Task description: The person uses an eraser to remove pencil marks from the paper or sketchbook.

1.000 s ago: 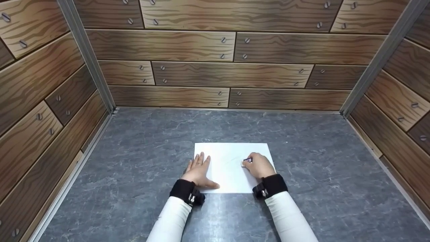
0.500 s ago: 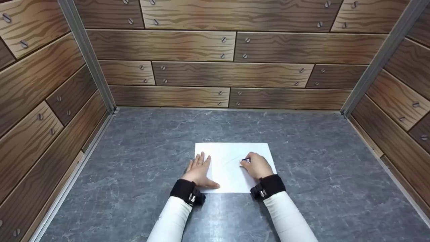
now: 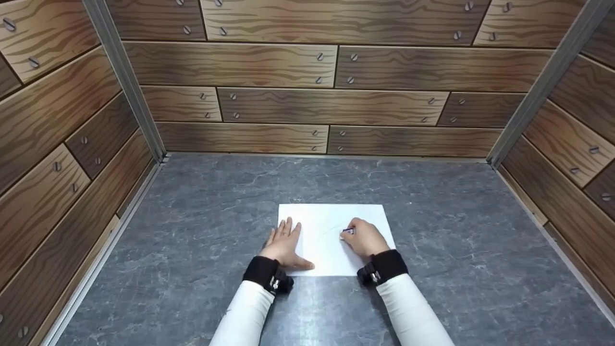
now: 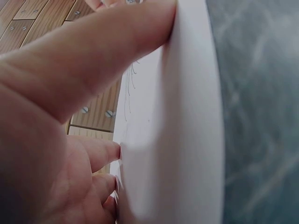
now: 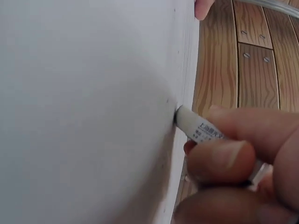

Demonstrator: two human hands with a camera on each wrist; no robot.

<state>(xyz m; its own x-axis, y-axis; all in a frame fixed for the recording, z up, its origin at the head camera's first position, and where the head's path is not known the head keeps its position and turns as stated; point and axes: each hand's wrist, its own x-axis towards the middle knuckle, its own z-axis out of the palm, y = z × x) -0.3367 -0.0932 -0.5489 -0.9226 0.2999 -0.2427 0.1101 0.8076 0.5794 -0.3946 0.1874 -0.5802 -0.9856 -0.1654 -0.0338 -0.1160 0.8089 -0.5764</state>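
Observation:
A white sheet of paper (image 3: 331, 257) lies on the grey surface, with faint thin pencil lines (image 4: 127, 95) visible on it in the left wrist view. Fingers spread, my left hand (image 3: 281, 249) rests on the left part of the sheet, its thumb near the lower edge. On the right part, my right hand (image 3: 369, 239) pinches a white eraser (image 5: 198, 127) in a printed sleeve. The eraser's tip, dark at the end, touches the paper in the right wrist view. Curled fingers hide much of its sleeve.
The grey marbled tabletop (image 3: 216, 206) surrounds the sheet. Wood-patterned walls (image 3: 307, 105) with metal corner posts (image 3: 126, 81) close it in at the back and both sides. Each wrist wears a black strap (image 3: 391, 264).
My right hand has shifted slightly left across the paper with the eraser. The left hand keeps its place on the sheet.

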